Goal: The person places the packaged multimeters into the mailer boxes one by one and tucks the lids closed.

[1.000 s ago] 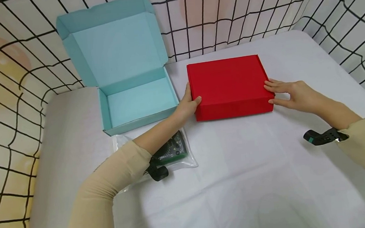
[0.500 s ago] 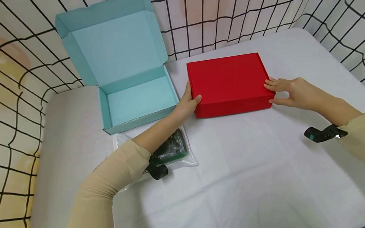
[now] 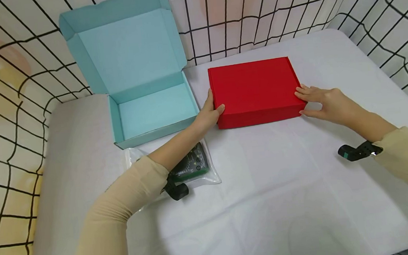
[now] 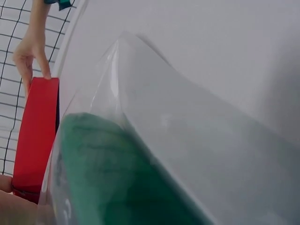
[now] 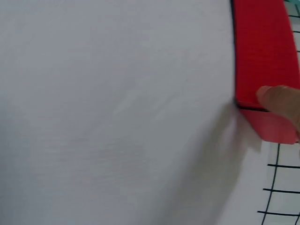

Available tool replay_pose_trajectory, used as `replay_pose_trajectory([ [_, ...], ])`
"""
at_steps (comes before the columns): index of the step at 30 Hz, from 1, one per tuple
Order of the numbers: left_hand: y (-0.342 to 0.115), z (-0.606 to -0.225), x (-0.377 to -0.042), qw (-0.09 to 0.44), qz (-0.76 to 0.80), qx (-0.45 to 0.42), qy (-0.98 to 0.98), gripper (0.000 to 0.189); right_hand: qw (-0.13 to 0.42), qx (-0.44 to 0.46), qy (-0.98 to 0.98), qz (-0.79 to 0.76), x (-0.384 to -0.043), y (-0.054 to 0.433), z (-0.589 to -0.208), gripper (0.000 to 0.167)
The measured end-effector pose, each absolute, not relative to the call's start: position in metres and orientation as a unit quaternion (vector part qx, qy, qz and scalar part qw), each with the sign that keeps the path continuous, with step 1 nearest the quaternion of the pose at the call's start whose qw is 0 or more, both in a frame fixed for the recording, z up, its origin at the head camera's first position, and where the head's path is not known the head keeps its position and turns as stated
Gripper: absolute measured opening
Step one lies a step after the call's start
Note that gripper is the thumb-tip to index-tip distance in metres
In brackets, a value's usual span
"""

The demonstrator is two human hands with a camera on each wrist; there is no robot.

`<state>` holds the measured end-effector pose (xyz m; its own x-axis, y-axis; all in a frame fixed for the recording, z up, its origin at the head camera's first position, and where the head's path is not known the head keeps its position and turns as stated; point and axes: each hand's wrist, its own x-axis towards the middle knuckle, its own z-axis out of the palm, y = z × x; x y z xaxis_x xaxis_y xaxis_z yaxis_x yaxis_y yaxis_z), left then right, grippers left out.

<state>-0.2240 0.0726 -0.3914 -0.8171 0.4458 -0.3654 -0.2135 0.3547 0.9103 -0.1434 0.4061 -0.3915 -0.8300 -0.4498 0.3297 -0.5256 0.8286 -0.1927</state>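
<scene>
A closed red box [image 3: 253,86] lies on the white table. At its left end my left hand [image 3: 208,115] holds it, thumb on the near corner and fingers along the side. My right hand [image 3: 327,104] grips the right end, fingertips over the top edge and thumb at the near corner. In the right wrist view, my thumb [image 5: 281,101] touches the red box [image 5: 267,51]. The left wrist view shows the far end of the red box [image 4: 37,136] with my right hand [image 4: 32,51] on it. Most of my left hand is cut off there.
Left of the red box stands an open light-blue box [image 3: 155,111], its lid raised against the black wire grid [image 3: 224,24]. Beneath my left forearm is a clear plastic bag [image 3: 213,175] holding a dark and green item [image 3: 192,165], partly hidden.
The red box's near edge, mainly its right end, has shifted slightly away from me, with both hands keeping their hold. The head view has also shifted a little.
</scene>
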Motion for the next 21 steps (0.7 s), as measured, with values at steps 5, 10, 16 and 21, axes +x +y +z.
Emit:
replay_pose_trajectory([
  [5, 0.074, -0.392, -0.223, 0.29, 0.563, 0.07, 0.77, 0.076, 0.173, 0.268, -0.936, 0.147, -0.143, 0.407, -0.4, 0.066],
  [10, 0.073, -0.392, -0.223, 0.289, 0.567, 0.069, 0.768, 0.077, 0.184, 0.256, -0.936, 0.155, -0.141, 0.406, -0.405, 0.062],
  [16, 0.074, -0.394, -0.223, 0.292, 0.564, 0.064, 0.77, 0.078, 0.224, 0.252, -0.927, 0.162, -0.138, 0.405, -0.414, 0.067],
  [21, 0.074, -0.394, -0.223, 0.285, 0.567, 0.06, 0.771, 0.078, 0.231, 0.252, -0.926, 0.161, -0.138, 0.405, -0.415, 0.068],
])
